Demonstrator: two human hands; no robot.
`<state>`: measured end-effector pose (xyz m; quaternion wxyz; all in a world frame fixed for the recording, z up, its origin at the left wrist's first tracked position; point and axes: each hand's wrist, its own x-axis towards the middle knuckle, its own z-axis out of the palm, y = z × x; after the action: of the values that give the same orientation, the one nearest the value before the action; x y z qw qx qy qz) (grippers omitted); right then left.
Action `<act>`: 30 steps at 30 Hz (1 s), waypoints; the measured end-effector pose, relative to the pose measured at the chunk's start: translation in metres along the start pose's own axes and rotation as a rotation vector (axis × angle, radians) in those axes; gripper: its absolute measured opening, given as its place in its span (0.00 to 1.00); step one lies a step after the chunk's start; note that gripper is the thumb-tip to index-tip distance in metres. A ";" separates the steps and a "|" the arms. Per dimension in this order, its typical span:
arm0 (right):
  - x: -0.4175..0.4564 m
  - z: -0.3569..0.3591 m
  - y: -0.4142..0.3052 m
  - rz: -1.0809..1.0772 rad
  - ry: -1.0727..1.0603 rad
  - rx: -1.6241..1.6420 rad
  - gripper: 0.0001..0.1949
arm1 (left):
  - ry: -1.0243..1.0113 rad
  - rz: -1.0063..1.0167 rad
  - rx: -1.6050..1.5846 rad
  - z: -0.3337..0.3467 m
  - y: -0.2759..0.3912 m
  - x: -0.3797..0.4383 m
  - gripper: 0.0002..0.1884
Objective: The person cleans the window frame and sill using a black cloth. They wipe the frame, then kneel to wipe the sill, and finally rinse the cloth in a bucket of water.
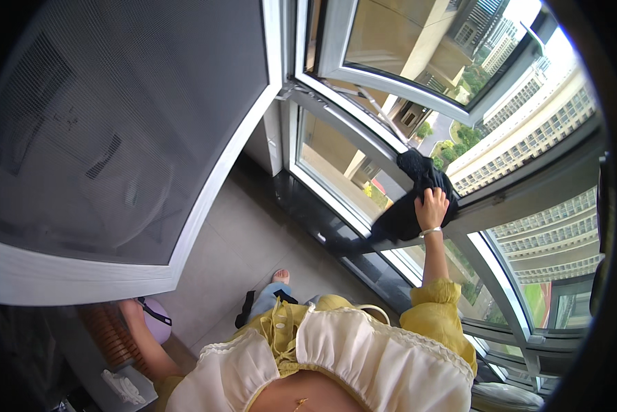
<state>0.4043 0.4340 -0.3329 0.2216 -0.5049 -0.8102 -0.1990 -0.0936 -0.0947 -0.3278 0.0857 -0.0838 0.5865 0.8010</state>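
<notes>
My right hand (432,210) presses down on a bunched dark cloth (409,208), its fingers curled into the fabric. The cloth lies over the lower rail of the open window, and part of it hangs down on the inner side. Beyond it, a white-framed window sash (411,87) stands swung outwards. On the other side, my left arm reaches towards a large white-framed mesh screen (133,129); of my left hand (130,306) only the wrist end shows, the fingers being hidden behind the frame's lower edge.
A lilac round object with a black strap (156,322) is beside my left forearm. Near it are a brown ribbed object (107,335) and a crumpled white tissue (123,386) on a grey surface. A dark glossy ledge (308,221) runs below the window, above grey floor tiles (236,247).
</notes>
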 end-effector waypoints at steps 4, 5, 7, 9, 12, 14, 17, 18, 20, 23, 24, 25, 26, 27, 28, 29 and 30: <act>-0.041 -0.025 0.030 0.116 -0.040 0.153 0.08 | -0.092 -0.069 -0.146 0.029 -0.003 -0.027 0.22; -0.059 -0.026 0.042 0.275 -0.018 0.428 0.08 | -0.172 -0.075 -0.149 0.032 -0.005 -0.042 0.22; -0.083 -0.044 0.059 0.680 -0.007 1.094 0.07 | -0.243 -0.051 -0.115 0.026 -0.023 -0.068 0.23; -0.103 -0.064 0.082 0.950 0.043 1.519 0.07 | -0.226 -0.012 0.029 0.031 -0.042 -0.109 0.23; -0.110 -0.125 0.093 1.018 0.125 1.947 0.11 | -0.308 0.057 0.301 0.024 -0.072 -0.145 0.22; -0.132 -0.132 0.111 0.952 0.157 2.077 0.15 | -0.543 0.263 0.566 0.036 -0.077 -0.171 0.17; -0.144 -0.160 0.105 0.939 0.215 2.222 0.17 | -0.987 0.363 0.767 0.135 -0.027 -0.279 0.05; -0.148 -0.165 0.103 0.939 0.243 2.252 0.17 | -1.067 0.435 0.688 0.157 -0.017 -0.298 0.03; -0.161 -0.175 0.105 0.879 0.259 2.320 0.18 | -0.850 0.560 0.286 0.179 -0.004 -0.287 0.07; -0.183 -0.206 0.118 0.815 0.313 2.357 0.19 | -0.751 0.889 0.034 0.246 0.099 -0.286 0.24; -0.192 -0.213 0.122 0.766 0.322 2.428 0.19 | -0.738 1.225 -0.056 0.273 0.126 -0.290 0.24; -0.200 -0.219 0.124 0.715 0.327 2.500 0.19 | -0.744 1.394 -0.047 0.296 0.152 -0.297 0.21; -0.202 -0.221 0.122 0.656 0.309 2.592 0.19 | -0.687 1.502 -0.021 0.297 0.170 -0.300 0.19; -0.208 -0.226 0.123 0.705 0.312 2.578 0.19 | -0.644 1.590 -0.013 0.307 0.180 -0.303 0.18; -0.212 -0.227 0.126 0.712 0.336 2.569 0.19 | -0.561 1.601 -0.008 0.312 0.183 -0.302 0.17; -0.217 -0.227 0.127 0.729 0.364 2.567 0.19 | -0.485 1.617 0.004 0.317 0.187 -0.301 0.17; -0.221 -0.227 0.127 0.750 0.391 2.566 0.19 | -0.411 1.633 0.019 0.320 0.192 -0.301 0.16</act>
<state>0.6418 0.2004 -0.2577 0.6847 -0.0962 -0.1932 0.6961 0.1430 0.1417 0.0154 -0.4148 0.5148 0.4424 0.6060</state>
